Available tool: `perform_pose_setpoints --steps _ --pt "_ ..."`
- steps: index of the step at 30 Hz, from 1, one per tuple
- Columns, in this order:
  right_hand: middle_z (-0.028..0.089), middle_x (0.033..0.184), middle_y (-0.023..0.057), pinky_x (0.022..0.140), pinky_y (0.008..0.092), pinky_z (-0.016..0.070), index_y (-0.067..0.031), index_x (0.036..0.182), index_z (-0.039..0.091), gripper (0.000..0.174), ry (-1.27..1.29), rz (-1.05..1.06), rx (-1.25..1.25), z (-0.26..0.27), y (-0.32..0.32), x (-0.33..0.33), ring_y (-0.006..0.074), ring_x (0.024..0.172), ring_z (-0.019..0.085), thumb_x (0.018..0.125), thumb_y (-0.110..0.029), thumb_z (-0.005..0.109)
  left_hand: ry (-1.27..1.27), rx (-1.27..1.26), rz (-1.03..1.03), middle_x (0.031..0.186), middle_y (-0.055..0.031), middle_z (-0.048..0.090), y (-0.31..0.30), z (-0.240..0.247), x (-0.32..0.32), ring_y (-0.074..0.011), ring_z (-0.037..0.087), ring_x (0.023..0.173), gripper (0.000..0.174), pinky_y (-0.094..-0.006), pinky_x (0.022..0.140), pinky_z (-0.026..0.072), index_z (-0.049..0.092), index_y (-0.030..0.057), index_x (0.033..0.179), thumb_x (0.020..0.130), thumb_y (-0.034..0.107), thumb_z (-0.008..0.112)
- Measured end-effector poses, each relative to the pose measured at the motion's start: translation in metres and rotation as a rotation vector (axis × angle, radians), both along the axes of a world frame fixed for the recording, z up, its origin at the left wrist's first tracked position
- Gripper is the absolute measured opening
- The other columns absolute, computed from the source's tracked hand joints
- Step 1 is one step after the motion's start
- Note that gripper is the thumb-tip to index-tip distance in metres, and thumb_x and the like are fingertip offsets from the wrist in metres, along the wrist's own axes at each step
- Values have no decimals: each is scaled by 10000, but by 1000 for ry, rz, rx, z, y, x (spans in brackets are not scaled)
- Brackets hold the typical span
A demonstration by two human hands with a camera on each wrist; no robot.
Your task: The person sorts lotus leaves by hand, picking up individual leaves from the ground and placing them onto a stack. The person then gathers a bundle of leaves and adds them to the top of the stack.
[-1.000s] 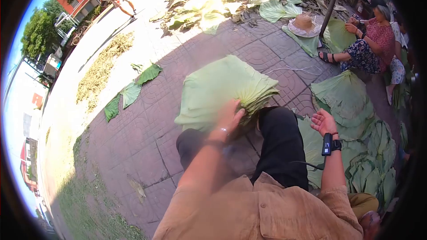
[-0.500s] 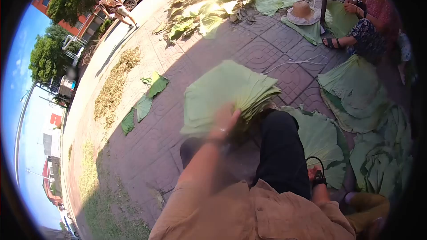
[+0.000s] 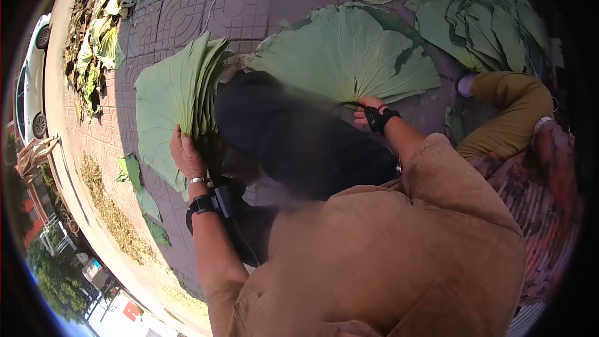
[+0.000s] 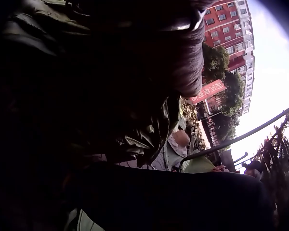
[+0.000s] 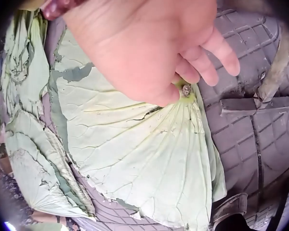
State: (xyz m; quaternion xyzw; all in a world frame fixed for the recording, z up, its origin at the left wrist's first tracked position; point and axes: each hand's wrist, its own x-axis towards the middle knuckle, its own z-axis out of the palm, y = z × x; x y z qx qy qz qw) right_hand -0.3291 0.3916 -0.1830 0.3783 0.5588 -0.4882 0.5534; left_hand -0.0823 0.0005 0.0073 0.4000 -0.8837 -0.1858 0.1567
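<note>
In the head view my left hand [image 3: 188, 157] rests on the folded edges of a thick stack of green lotus leaves [image 3: 163, 97], fingers straight along it. The left wrist view is mostly dark, with part of that hand [image 4: 189, 72] above the crumpled leaf edges [image 4: 149, 139]. On my other side, my right hand [image 3: 372, 114] is at the pointed base of a broad folded lotus leaf [image 3: 340, 56]. Up close in the right wrist view, the thumb and forefinger of the hand [image 5: 135, 48] pinch the lotus leaf [image 5: 135, 139] beside its cut stem stub.
More flattened lotus leaves [image 3: 471, 22] lie beyond the right one. My dark-trousered leg [image 3: 299, 131] separates the two hands. Another person's bent leg [image 3: 505, 112] is close on the right. Several loose leaves [image 3: 146, 203] and a dry scattered heap [image 3: 103, 190] lie to the left.
The view has swung to the right. My right hand has moved from beside my knee onto the broad leaf and pinches its base. My left hand stays on the stack.
</note>
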Motion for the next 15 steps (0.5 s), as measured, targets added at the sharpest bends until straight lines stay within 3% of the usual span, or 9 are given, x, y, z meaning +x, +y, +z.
perform_pose_setpoints --steps 6,9,12,15 --pt "477 1018 119 701 431 520 2 1122 405 355 -41 -31 -15 -8 -8 7 238 855 554 842 -210 455 -32 30 11 1174 -192 483 -1 -1 -1 -316 420 1095 543 -376 944 292 466 -25 1178 880 405 323" --pt "386 1185 141 741 508 501 3 1177 348 427 -87 -85 -65 -31 -4 5 302 984 504 837 -210 495 -31 33 10 1181 -189 478 -1 -1 -1 -316 413 1102 544 -375 949 286 459 -24 1185 880 404 321" --pt "352 1228 127 790 499 481 3 1203 329 452 -80 -118 -236 -54 -2 3 306 1054 455 839 -218 483 -36 29 2 1186 -187 474 -2 -2 1 -317 408 1107 542 -374 955 281 454 -23 1190 880 401 319" --pt "481 839 102 677 401 519 -13 945 467 239 19 -112 -44 -16 -19 1 208 747 528 844 -228 441 -38 29 6 1192 -189 469 -1 -2 -1 -316 404 1111 543 -373 958 278 448 -20 1197 881 399 310"
